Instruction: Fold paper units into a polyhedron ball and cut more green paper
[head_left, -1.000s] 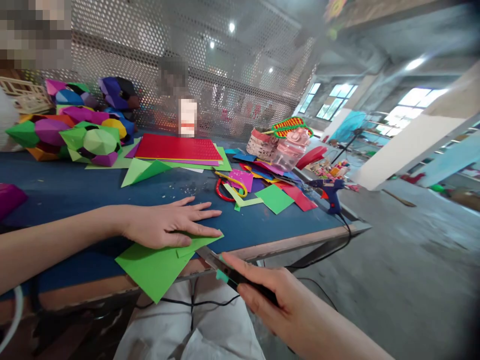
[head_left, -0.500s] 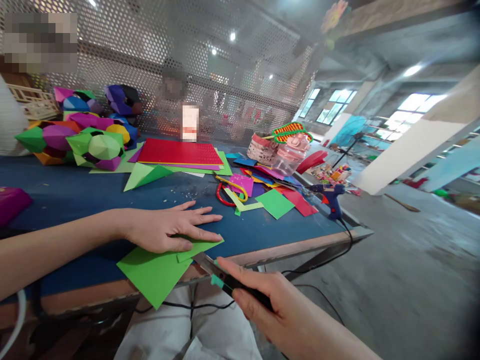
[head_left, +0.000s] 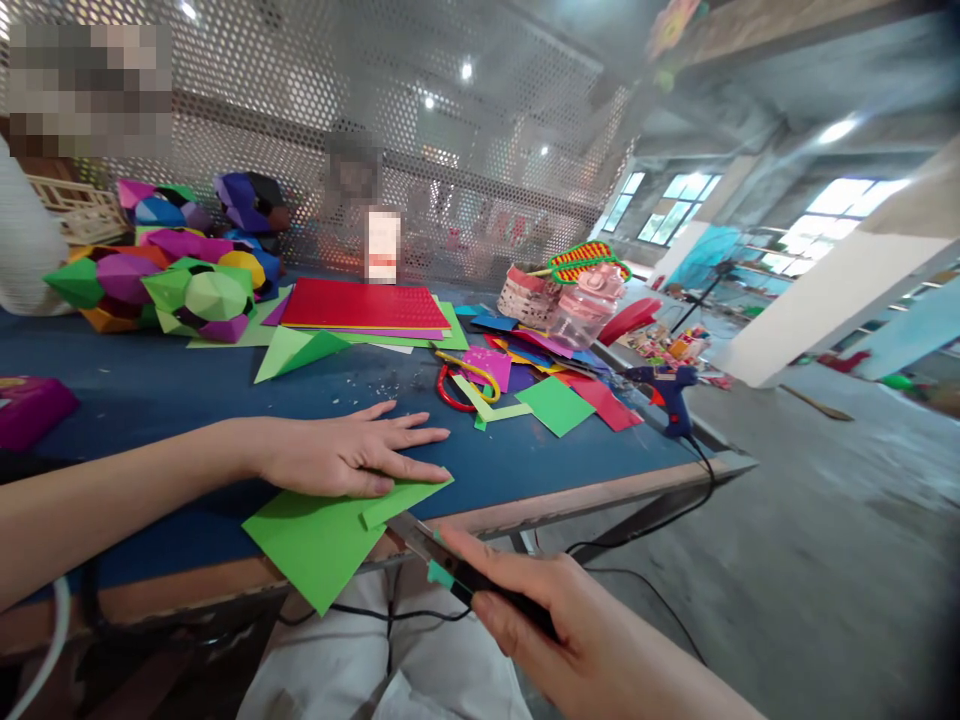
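My left hand (head_left: 352, 452) lies flat with fingers spread, pressing a sheet of green paper (head_left: 319, 545) onto the blue tabletop (head_left: 510, 460). One strip of the sheet is folded over along its right side, under my fingers. A corner of the paper hangs past the table's front edge. In my right hand (head_left: 555, 620) is a black utility knife (head_left: 457, 570) with a teal slider. Its blade touches the paper at the fold, and the tip is hidden by the folded strip.
Red-and-yellow-handled scissors (head_left: 465, 390) lie among coloured paper scraps (head_left: 559, 405). A blue glue gun (head_left: 675, 395) rests at the right corner, its cord hanging down. Red sheets (head_left: 367, 305), folded paper balls (head_left: 199, 295) and a pink bottle (head_left: 589, 305) stand along the back.
The whole view has shifted slightly. My left hand still presses the paper, and the knife keeps almost the same place at the fold.
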